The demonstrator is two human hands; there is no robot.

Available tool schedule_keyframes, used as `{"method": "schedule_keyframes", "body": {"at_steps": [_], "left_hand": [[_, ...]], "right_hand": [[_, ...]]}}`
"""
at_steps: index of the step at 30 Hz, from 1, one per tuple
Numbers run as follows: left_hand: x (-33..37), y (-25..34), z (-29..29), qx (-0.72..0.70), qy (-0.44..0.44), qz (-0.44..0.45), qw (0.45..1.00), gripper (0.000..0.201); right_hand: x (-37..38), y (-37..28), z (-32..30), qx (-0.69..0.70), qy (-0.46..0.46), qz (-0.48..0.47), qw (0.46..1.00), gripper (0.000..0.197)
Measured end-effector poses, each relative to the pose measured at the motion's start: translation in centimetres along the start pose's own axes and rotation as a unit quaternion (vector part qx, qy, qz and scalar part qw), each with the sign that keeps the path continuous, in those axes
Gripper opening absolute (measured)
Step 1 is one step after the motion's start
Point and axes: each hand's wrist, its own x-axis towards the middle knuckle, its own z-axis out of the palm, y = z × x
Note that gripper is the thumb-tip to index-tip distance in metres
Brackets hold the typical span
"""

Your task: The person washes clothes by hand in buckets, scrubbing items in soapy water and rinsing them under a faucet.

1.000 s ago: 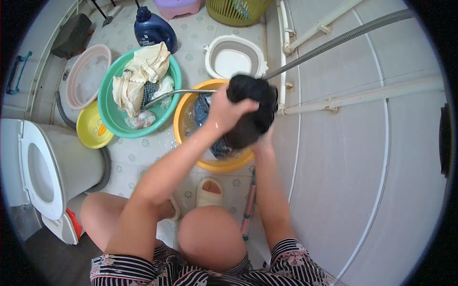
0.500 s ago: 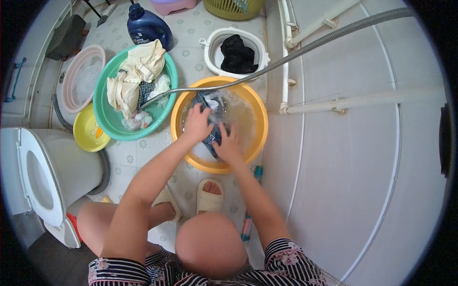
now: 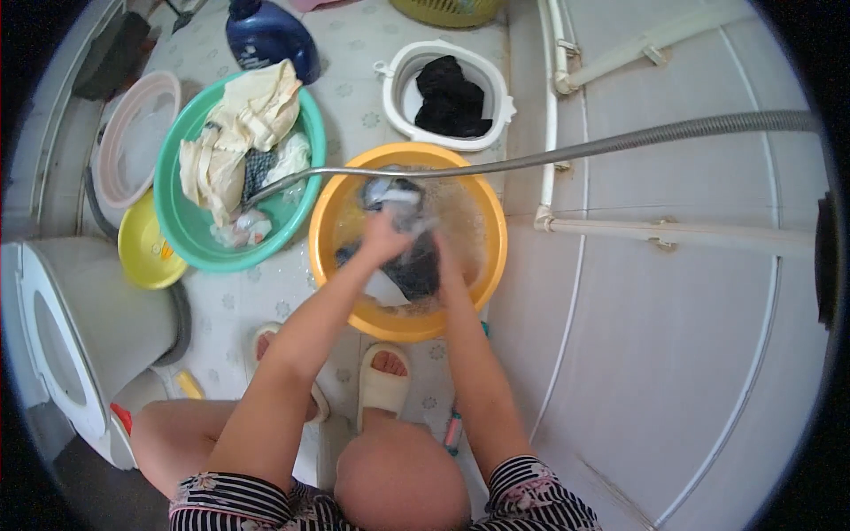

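A slipper (image 3: pixel 382 396) stands on the tiled floor (image 3: pixel 252 301), just short of the orange basin (image 3: pixel 403 329). In that basin's cloudy water lies the dark garment (image 3: pixel 416 270), bunched between two hands. The person's left hand (image 3: pixel 387 237) has its grip closed on the cloth, slightly blurred; the right hand (image 3: pixel 449 261) presses at its right side, fingers hidden, so whether its grip holds cannot be told. A hose (image 3: pixel 567 157) crosses above the basin's far part, its end reaching the green basin (image 3: pixel 283 227), where cream clothes (image 3: pixel 257 106) are heaped. Farther off, black cloth (image 3: pixel 452 102) lies in a white tub (image 3: pixel 502 104), and a blue bottle (image 3: pixel 273 44) stands behind the green basin.
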Motion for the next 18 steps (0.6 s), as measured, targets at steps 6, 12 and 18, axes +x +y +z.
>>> {"method": "schedule_keyframes", "body": {"at_steps": [6, 12, 18], "left_hand": [[-11.3, 8.8, 3.6, -0.044, 0.058, 0.165, 0.984, 0.02], [-13.1, 9.3, 1.9, 0.012, 0.03, 0.263, 0.964, 0.016], [-8.8, 2.8, -2.0, 0.198, 0.229, 0.267, 0.915, 0.014]], "right_hand": [[-1.9, -1.6, -2.4, 0.605, -0.171, 0.125, 0.768, 0.048], [-5.5, -2.1, -2.3, 0.621, -0.104, 0.09, 0.772, 0.047], [-5.7, -3.8, -7.0, 0.421, -0.017, -0.059, 0.905, 0.044]]}}
